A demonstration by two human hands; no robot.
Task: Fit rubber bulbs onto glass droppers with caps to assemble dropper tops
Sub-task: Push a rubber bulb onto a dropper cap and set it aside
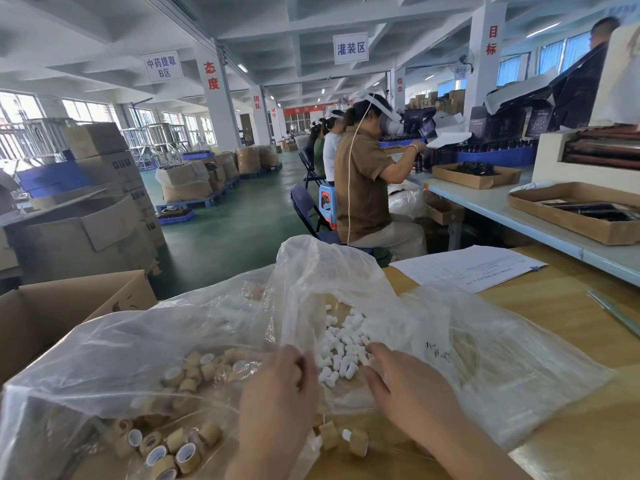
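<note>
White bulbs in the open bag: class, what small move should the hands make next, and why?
Probably the right hand should pinch one white bulb from the pile its fingertips reach. Neither hand visibly holds a bulb yet, the left hand sits at the edge of the clear bag, and tan caps wait close by in the other bag.

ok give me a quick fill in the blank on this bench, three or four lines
1. The loose rubber bulbs in the middle bag are ____ in colour.
2. The tan caps lie in another bag to the ____ of the bulbs.
3. The open box at the far left is made of ____.
Missing words: white; left; cardboard.
</note>
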